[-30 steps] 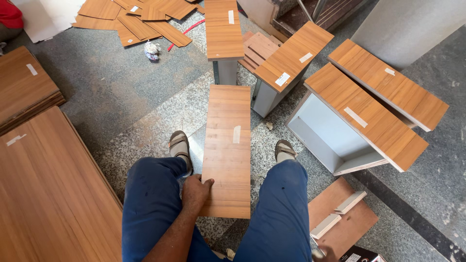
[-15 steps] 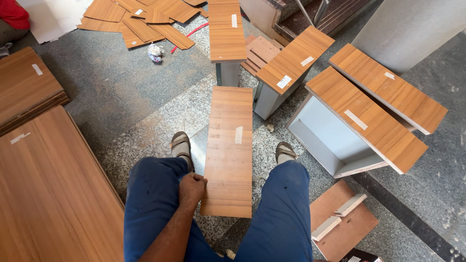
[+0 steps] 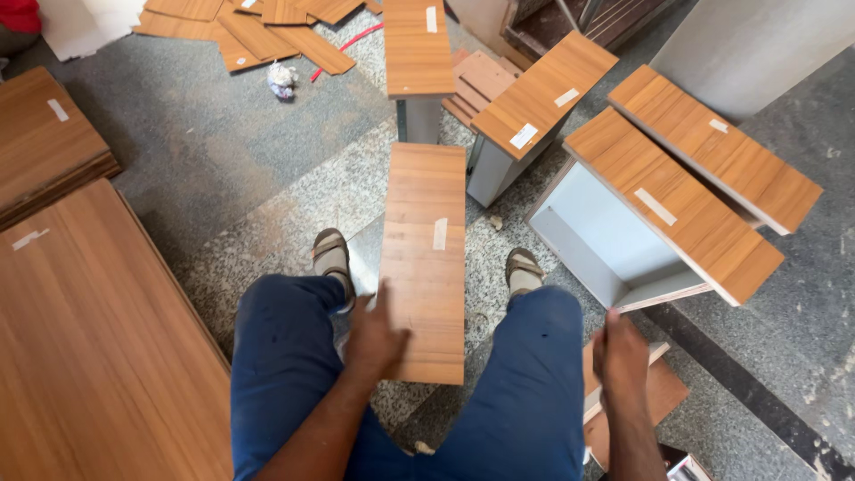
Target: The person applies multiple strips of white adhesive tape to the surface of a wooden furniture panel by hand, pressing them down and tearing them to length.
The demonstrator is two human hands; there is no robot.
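Observation:
I sit with both legs in blue trousers spread apart, sandals on my feet. A long wood-grain panel (image 3: 426, 254) with a strip of tape lies on the floor between my knees. My left hand (image 3: 374, 334) rests on the panel's near left corner, fingers together. My right hand (image 3: 621, 354) hovers beside my right knee, over a small wooden offcut (image 3: 663, 392), holding nothing that I can see.
Open box-shaped cabinet units (image 3: 623, 232) with wood-grain fronts lie to the right. A large wooden sheet (image 3: 89, 356) covers the left floor, with a stack of boards (image 3: 44, 142) behind it. Scattered offcuts (image 3: 267, 36) and crumpled paper (image 3: 282, 78) lie at the back.
My right hand has come into view by my right knee. My left hand has shifted slightly along the panel's near corner. The view has tilted down a little.

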